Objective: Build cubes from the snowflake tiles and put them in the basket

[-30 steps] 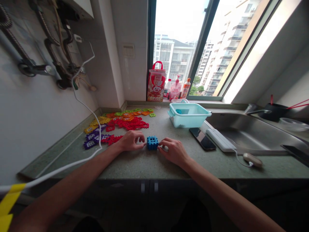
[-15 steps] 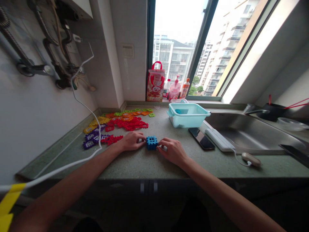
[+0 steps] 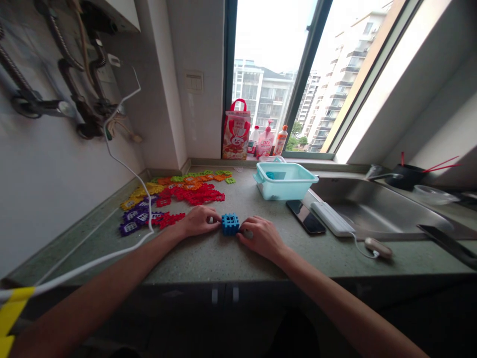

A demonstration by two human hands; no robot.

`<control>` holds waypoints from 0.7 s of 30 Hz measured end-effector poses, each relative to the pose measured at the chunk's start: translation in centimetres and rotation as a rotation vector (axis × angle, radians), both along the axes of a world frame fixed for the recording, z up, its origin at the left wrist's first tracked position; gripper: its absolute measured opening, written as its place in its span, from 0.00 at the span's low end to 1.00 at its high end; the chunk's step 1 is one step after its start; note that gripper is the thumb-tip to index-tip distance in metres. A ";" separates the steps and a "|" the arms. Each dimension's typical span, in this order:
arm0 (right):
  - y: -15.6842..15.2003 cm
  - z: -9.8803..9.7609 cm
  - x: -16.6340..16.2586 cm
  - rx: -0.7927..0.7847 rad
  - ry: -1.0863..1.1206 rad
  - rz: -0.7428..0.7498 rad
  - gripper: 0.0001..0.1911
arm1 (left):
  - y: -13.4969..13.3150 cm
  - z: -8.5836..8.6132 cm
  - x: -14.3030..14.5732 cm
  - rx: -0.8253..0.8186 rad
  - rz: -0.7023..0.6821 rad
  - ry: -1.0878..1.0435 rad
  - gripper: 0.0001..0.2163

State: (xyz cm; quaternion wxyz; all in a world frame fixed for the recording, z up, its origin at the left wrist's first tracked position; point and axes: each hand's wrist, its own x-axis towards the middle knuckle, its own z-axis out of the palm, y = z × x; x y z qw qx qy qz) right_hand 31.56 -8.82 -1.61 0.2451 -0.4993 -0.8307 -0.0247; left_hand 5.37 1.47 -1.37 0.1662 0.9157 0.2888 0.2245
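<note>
A small blue cube of interlocking plastic panels [image 3: 230,224], with a window lattice on top, sits on the green speckled countertop [image 3: 208,258]. My left hand [image 3: 199,220] is closed at its left side, thumb and fingertips against the panel edge. From the right, my right hand [image 3: 261,235] pinches the opposite side with curled fingers. Left of the cube lie loose toy panels in colour groups: red panels [image 3: 201,194], purple panels [image 3: 130,226], yellow panels [image 3: 139,195], orange panels [image 3: 190,184] and green panels [image 3: 230,180].
A pale turquoise basin [image 3: 286,190] holds something blue. Right of it lie a phone [image 3: 305,216], a white power strip [image 3: 333,219] and the steel sink [image 3: 372,199]. A white cable [image 3: 122,248] crosses the left counter. A red bag [image 3: 236,134] and bottles [image 3: 265,141] line the windowsill.
The whole view has shifted slightly, so everything appears a little lower and further left. Both hands stay at the sides of the blue cube; its top lattice looks slightly different in angle.
</note>
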 end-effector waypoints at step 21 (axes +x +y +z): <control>0.3 -0.5 0.3 0.014 -0.011 0.021 0.06 | 0.6 -0.4 -0.2 -0.143 0.077 -0.027 0.10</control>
